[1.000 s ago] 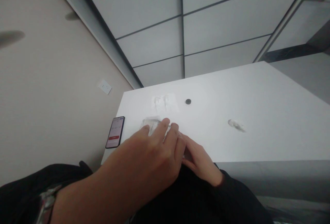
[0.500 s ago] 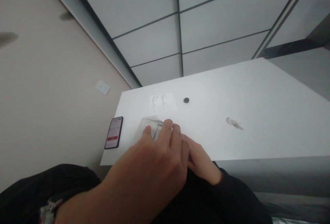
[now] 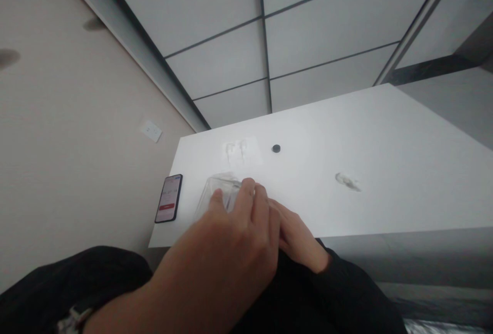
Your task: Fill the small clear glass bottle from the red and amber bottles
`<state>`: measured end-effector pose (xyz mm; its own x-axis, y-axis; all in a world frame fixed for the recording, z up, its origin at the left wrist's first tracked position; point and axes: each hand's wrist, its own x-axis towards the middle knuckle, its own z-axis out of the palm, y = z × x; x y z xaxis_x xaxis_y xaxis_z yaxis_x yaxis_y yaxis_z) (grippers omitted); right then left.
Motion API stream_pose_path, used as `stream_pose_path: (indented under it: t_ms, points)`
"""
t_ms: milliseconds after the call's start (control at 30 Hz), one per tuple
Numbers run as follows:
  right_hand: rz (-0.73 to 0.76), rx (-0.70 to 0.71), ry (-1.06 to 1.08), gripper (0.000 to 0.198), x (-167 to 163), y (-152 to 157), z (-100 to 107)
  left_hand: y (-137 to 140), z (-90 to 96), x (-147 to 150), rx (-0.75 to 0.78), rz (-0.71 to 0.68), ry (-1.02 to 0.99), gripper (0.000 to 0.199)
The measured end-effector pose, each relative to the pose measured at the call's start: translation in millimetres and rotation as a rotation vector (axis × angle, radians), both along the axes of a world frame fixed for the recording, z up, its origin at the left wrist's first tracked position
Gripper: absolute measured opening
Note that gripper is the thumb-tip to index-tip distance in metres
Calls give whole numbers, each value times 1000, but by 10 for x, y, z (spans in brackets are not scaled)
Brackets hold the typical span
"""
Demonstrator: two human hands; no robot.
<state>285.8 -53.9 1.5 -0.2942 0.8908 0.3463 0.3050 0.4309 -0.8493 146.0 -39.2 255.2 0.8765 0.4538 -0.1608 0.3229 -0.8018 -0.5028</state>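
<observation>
Case (image 3: 207,196) was gripped by left hand (image 3: 231,247), lower centre, right hand (image 3: 299,237) partly hidden, its grip could not be told.

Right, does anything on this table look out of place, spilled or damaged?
Perhaps two things. The phone lies at the left edge of the white table, where it might get knocked off. A crumpled-looking whitish scrap lies to the right, away from the clear plastic container at the left hand. No spill shows.
</observation>
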Motion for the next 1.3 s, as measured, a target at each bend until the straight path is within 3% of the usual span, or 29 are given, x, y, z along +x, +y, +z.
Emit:
stream_pose_path:
  t_ms: [200, 500, 867, 1067, 1300]
  points:
    - [40, -7, 46, 91, -7, 3, -29, 139, 3, -340, -39, 18, -120, 27]
    - [27, 11, 16, 88, 3, -2, -72, 112, -228, -768, -152, 191, -341, 43]
    - [24, 6, 26, 85, 10, -17, -24, 87, -10, -398, 30, 14, -158, 24]
    - [20, -17, 47, 80, -4, -13, -15, 85, 84, -160, -47, 65, 30, 19]
    - [-8, -31, 43, 70, -16, -24, 2, 41, 51, 58, -50, 108, 155, 18]
